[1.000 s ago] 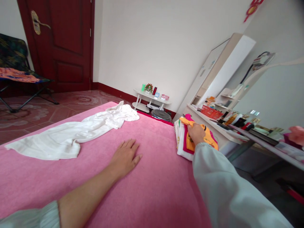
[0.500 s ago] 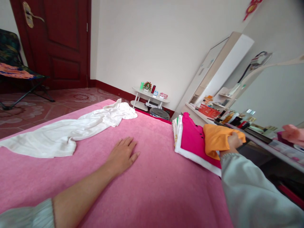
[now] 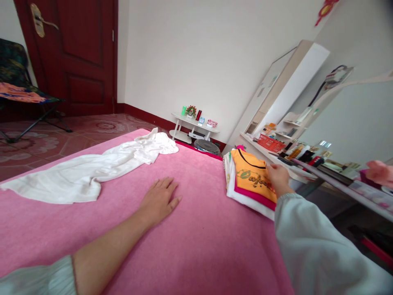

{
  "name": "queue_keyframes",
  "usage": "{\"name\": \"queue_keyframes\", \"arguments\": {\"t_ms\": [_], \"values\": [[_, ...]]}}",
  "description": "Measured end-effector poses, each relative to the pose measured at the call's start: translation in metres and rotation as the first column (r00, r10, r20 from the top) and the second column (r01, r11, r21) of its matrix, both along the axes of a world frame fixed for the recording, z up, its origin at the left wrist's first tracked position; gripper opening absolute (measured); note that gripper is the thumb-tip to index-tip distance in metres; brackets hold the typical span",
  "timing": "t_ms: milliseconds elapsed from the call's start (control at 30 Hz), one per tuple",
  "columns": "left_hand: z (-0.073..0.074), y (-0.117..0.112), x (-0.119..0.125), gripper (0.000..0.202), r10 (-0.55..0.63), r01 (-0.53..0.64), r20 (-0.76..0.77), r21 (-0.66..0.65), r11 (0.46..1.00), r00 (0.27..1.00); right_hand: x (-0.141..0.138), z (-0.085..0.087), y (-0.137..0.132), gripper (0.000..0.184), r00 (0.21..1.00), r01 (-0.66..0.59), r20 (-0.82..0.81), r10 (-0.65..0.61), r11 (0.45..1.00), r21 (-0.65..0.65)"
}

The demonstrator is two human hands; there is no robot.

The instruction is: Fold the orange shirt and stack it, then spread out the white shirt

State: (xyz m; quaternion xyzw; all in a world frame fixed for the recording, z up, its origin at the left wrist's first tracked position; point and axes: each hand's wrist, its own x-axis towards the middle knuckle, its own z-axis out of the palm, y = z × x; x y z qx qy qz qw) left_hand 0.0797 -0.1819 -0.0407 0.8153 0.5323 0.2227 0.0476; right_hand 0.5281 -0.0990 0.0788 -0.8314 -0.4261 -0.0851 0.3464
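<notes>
On top of a pile of folded clothes [image 3: 230,176], at the right edge of the pink bed [image 3: 202,246], lies a yellow T-shirt [image 3: 250,170] with a dark line around its neck and dark letters on its front. The right hand [image 3: 278,178] is at the right side of this shirt, with its thumb and fingers pinched together on the cloth near the neck. It looks like the step now is to lay the yellow shirt flat and neat on the pile. I think the next move calls for a small, soft pull to make the edges line up, and then for letting go without tipping the pile. Just under the yellow shirt is a bright pink garment [image 3: 245,192], and under that a white folded one [image 3: 245,201]. More folded edges show on the left side of the pile, but I cannot tell what they are. The left hand [image 3: 159,200] rests palm down on the bed, left of the pile, with its fingers a little apart and nothing in its grip. Farther left, a long white garment [image 3: 82,176] lies loose and wrinkled along the bed, not touching either hand. To the right of the pile is a dressing table with a red basket [image 3: 270,143] on it. Past the far end of the bed stands a low white table [image 3: 181,136].
</notes>
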Motion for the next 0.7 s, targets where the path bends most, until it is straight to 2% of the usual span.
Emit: {"name": "queue_keyframes", "arguments": {"t_ms": [33,100,167,233,367,467,567,633,700], "values": [[0.000,0.000,0.000,0.055,0.003,-0.003,0.002,0.001,1.000,1.000,0.007,-0.001,-0.007,0.035,0.996,0.087,0.002,-0.087,0.995,-0.047],[0.000,0.000,0.001,0.054,0.006,-0.006,0.006,0.002,1.000,1.000,0.020,-0.005,-0.020,0.033,0.983,0.184,-0.001,-0.186,0.973,-0.142],[-0.001,0.000,0.001,0.054,0.005,-0.005,0.010,0.003,1.000,1.000,0.030,-0.011,-0.029,0.033,0.982,0.186,0.005,-0.190,0.955,-0.231],[-0.001,0.000,0.001,0.055,0.001,-0.001,0.006,0.005,1.000,1.000,0.036,-0.017,-0.032,0.042,0.985,0.170,0.037,-0.166,0.945,-0.280],[-0.002,0.001,0.000,0.056,-0.006,0.006,-0.001,0.008,1.000,1.000,0.033,-0.021,-0.031,0.054,0.978,0.155,0.173,-0.114,0.956,-0.250],[-0.002,0.002,0.000,0.056,-0.004,0.004,-0.007,0.007,1.000,1.000,0.026,-0.018,-0.028,0.050,0.968,0.130,0.244,-0.065,0.957,-0.260],[-0.001,0.002,0.000,0.056,-0.007,0.007,-0.014,0.005,1.000,1.000,0.021,-0.015,-0.023,0.047,0.928,0.211,0.350,-0.125,0.952,-0.220],[-0.002,0.002,0.000,0.055,-0.008,0.008,-0.006,0.007,1.000,1.000,0.022,-0.016,-0.017,0.043,0.927,0.209,0.350,-0.134,0.960,-0.186],[-0.002,0.002,0.000,0.055,-0.009,0.009,0.005,0.011,1.000,1.000,0.024,-0.018,-0.011,0.043,0.957,0.146,0.274,-0.092,0.972,-0.183]]}}
